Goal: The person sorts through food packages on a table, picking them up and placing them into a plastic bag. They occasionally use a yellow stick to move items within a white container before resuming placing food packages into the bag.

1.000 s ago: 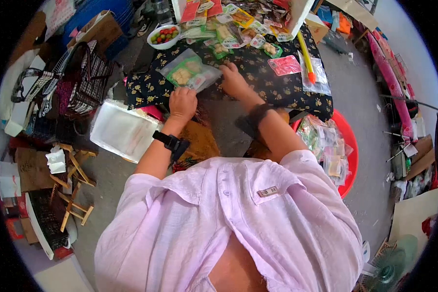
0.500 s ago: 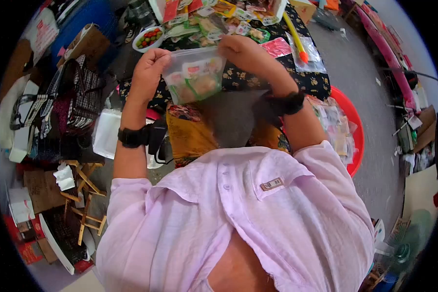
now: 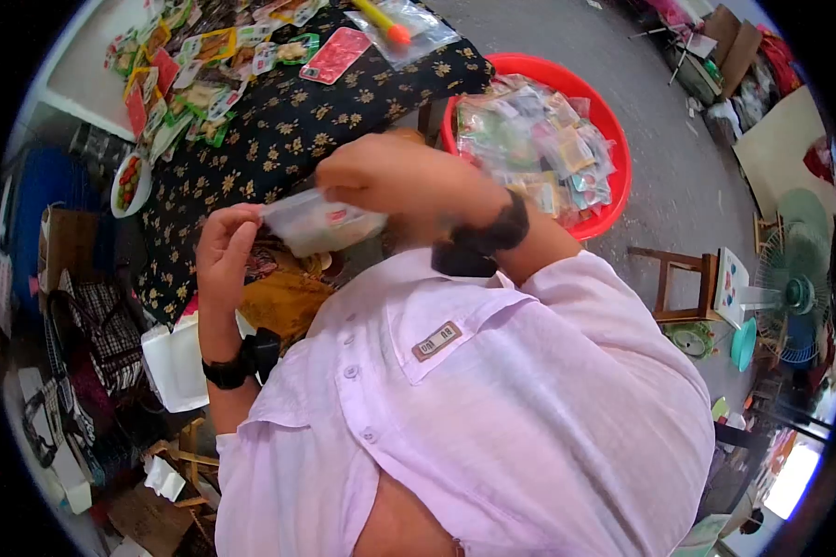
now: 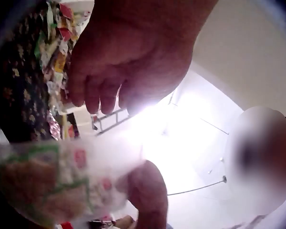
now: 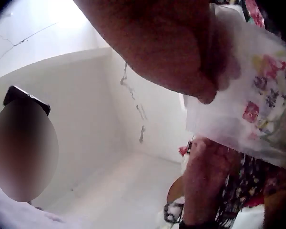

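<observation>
A clear plastic bag (image 3: 325,230) with green-edged food packets inside hangs between both hands in front of the chest. At its upper left corner, the thumb and fingertips of my left hand (image 3: 221,249) pinch the edge in the head view. My right hand (image 3: 404,176), blurred, grips the bag near its other upper corner, fingers partly hidden. The packets in the bag (image 4: 47,179) show pale food and red labels in the left wrist view. Colourful printing marks the bag (image 5: 264,102) in the right wrist view.
A red basin (image 3: 625,153) full of bagged packets stands beyond the right arm. Loose food packets (image 3: 195,93) and a red packet (image 3: 336,56) lie on the flowered tablecloth (image 3: 279,121). A bowl of small fruit (image 3: 132,186) and a white foam box (image 3: 178,367) are at the left.
The bag has come up off the table, lifted by both hands, and now hangs nearer the chest. The view has turned right, bringing the red basin closer to the middle.
</observation>
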### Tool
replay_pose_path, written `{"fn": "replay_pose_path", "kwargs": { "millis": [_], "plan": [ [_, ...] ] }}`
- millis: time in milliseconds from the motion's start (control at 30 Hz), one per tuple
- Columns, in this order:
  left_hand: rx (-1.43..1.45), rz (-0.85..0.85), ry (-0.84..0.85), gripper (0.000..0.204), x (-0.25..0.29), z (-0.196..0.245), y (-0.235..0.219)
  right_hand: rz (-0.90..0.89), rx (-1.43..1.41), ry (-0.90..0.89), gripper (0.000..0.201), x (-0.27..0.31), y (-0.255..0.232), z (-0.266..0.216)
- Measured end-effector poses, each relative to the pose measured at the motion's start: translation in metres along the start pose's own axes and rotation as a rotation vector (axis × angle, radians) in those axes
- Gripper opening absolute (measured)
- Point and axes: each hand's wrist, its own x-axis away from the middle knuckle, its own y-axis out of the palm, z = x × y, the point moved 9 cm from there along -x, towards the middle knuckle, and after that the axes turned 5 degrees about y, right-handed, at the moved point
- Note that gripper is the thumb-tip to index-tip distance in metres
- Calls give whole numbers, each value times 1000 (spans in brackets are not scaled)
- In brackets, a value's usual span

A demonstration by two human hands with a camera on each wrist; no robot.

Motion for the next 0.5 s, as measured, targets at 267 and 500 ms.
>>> {"fn": "replay_pose_path", "kwargs": {
  "millis": [267, 500],
  "plan": [
    [-948, 26, -285, 20, 45, -124, -104, 249, -35, 384, 13, 105, -90, 106],
    [-1309, 210, -29, 24, 87, -137, -117, 315, -348, 864, 8, 195, -121, 247]
  ]
}}
